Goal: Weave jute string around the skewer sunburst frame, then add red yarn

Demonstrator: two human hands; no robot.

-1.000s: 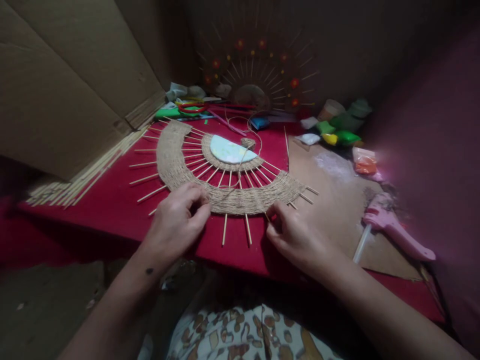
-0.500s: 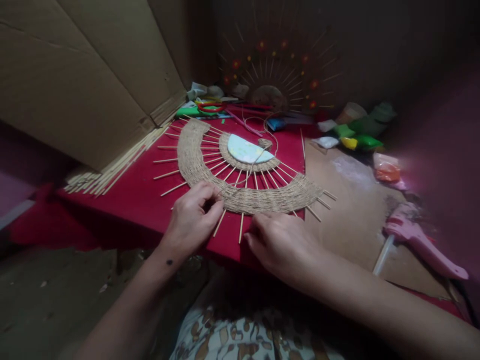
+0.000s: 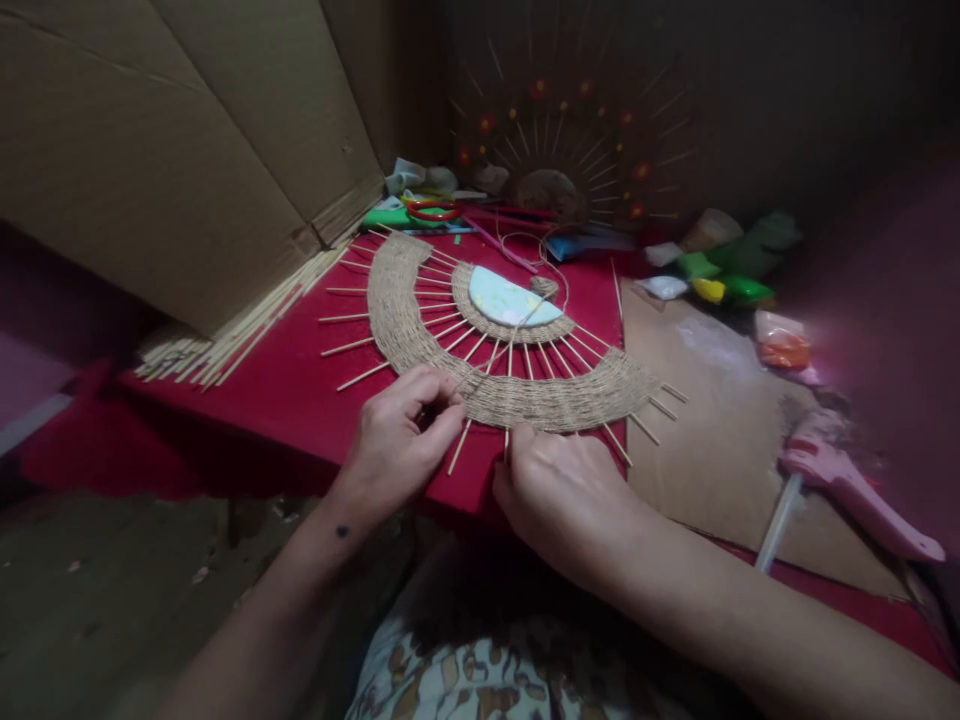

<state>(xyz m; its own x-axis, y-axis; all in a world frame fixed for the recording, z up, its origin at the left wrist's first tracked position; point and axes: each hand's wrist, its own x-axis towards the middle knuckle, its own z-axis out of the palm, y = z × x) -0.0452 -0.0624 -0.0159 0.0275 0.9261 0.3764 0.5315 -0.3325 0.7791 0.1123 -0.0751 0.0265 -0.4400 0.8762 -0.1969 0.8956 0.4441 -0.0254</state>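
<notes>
A half-round woven piece lies on the red cloth: a wide twine band (image 3: 536,402) runs across thin sticks that fan out from a pale blue half-disc (image 3: 510,296). My left hand (image 3: 409,425) is closed in a pinch at the band's lower left edge. Its fingertips hide what they grip exactly. At the front edge my right hand (image 3: 566,490) has its fingers curled around the outer end of a stick (image 3: 507,440), just below the band. A loose strand of twine (image 3: 534,325) crosses the half-disc from a small twine ball (image 3: 544,287) toward the left hand.
Loose sticks (image 3: 247,330) lie along a cardboard panel (image 3: 225,150) at left. Red-handled scissors (image 3: 433,210) lie at the back. On the right, a pink glue gun (image 3: 847,485) rests on a cardboard sheet (image 3: 697,430), with coloured packets (image 3: 705,290) behind. A flower-decorated stick piece (image 3: 555,190) stands at the back.
The view has shifted slightly, so everything sits a little further right. My right hand has come over the stick that stood clear to its left. The left hand keeps its pinch at the band.
</notes>
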